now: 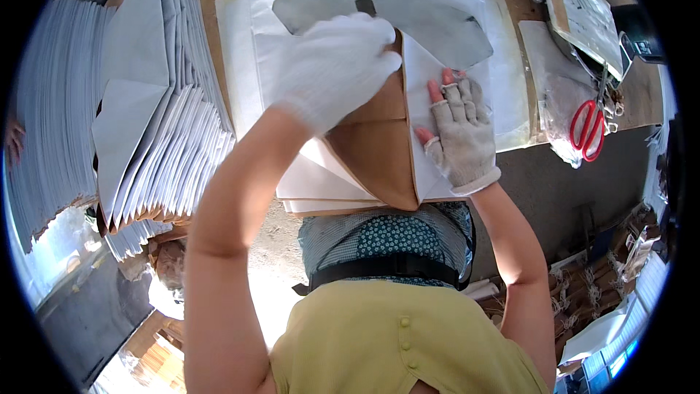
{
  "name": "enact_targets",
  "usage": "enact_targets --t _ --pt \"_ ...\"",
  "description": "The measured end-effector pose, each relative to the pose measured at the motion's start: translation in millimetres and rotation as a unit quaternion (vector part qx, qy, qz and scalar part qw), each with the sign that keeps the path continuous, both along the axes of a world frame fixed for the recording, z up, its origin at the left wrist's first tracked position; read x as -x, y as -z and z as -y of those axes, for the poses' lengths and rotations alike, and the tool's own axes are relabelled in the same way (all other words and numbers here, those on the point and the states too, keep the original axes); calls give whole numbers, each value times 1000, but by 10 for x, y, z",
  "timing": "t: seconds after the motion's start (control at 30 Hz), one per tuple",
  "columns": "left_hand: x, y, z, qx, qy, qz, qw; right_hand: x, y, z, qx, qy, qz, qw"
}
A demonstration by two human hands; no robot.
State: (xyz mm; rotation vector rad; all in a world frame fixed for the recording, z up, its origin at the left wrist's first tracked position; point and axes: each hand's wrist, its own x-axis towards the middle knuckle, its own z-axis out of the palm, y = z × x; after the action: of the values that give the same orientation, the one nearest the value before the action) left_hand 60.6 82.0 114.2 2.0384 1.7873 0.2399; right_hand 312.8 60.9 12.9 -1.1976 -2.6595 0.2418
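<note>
A paper bag (375,149), white outside and brown inside, lies partly opened and folded in front of me on the table. My left hand (339,66), in a white glove, is closed at the bag's far end, with brown paper showing between thumb and fingers. My right hand (461,124) wears a glove that leaves some fingertips bare. It lies flat, fingers spread, on the white flap right of the brown opening. Just beyond both hands is a grey flat plate (430,22) with pointed ends and a small dark patch. My left hand covers part of its near edge.
Tall stacks of folded white paper (62,95) stand at the left, with more brown-edged folded sheets (171,153) closer in. Red-handled scissors (588,130) hang over the table edge at right, beside clear plastic wrapping (561,106). Another person's hand (14,138) shows at the far left.
</note>
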Motion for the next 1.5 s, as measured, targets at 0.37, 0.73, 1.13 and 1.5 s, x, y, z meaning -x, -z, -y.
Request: enact_targets --t 0.37,0.73,1.13,1.5 --pt "617 860 1215 -48 -246 263 931 773 -35 -594 -76 -129 -36 988" --pt "1098 1041 1177 43 -253 607 753 1641 11 191 294 -155 -144 932" --pt "509 1061 1147 -187 -196 108 956 750 -575 -300 13 -121 -98 988" --pt "308 1166 1009 -133 -182 -131 965 393 -42 427 150 -426 -55 890"
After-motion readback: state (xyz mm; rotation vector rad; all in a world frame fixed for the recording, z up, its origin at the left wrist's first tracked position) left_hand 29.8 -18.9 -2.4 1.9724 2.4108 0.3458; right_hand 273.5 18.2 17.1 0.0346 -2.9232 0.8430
